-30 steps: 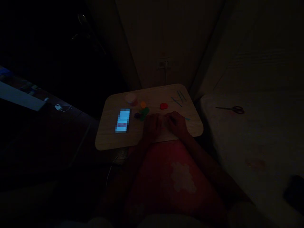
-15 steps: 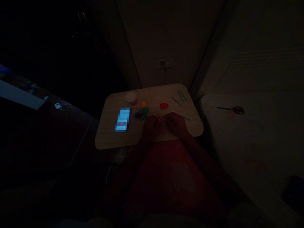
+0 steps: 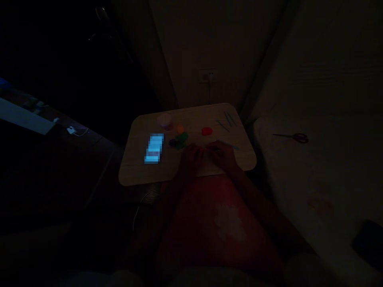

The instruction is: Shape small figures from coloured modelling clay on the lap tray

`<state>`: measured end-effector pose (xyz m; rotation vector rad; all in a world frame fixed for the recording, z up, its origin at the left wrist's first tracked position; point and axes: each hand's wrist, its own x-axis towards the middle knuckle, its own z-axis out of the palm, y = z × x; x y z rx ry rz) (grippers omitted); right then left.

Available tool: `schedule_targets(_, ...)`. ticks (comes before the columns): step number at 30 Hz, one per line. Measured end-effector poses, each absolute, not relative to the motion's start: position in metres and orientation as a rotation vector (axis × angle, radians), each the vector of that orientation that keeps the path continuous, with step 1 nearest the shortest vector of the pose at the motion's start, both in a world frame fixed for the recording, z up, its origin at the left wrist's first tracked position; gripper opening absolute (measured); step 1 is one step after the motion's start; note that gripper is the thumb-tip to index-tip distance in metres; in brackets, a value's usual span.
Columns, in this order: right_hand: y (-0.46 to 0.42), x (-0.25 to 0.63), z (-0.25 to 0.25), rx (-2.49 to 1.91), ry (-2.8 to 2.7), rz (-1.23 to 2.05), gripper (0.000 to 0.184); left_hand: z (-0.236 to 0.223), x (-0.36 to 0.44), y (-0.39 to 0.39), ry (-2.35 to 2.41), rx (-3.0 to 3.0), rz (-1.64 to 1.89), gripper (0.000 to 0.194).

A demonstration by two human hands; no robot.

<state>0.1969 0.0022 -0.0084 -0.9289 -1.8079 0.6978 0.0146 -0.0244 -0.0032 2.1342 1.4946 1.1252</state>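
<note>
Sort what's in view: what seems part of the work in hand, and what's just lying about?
Likely part of it: small reddish piece, too dark to identify, between left hand and right hand; probably red lump, orange lump, green pieces, dark lump, thin sticks, tub.
Apparently just lying about: lit screen, scissors.

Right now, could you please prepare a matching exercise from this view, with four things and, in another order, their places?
1. Scissors
2. Red lump
3. Green lump
4. Lit phone

A. Nearest the table's left edge
B. Ahead of the gap between left hand and right hand
C. On the pale surface right of the table
D. Close to the left hand

Pairs: 1-C, 2-B, 3-D, 4-A
</note>
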Motion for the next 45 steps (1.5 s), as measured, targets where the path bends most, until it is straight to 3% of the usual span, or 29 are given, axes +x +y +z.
schedule_targets(20,0.0093,0.1986,-0.0173,-0.806,-1.895,0.626,0.021,-0.0083,0.0136,-0.0224,1.395,2.166,1.107,0.024)
schedule_targets(35,0.0078,0.1984,-0.0104,-0.760,-1.839,0.597,0.014,-0.0024,0.0147,-0.0217,1.306,1.818,1.177,0.021)
schedule_targets(45,0.0060,0.1977,-0.0102,-0.877,-1.849,0.573,0.015,-0.0086,0.0102,-0.0174,1.298,1.714,1.374,0.016)
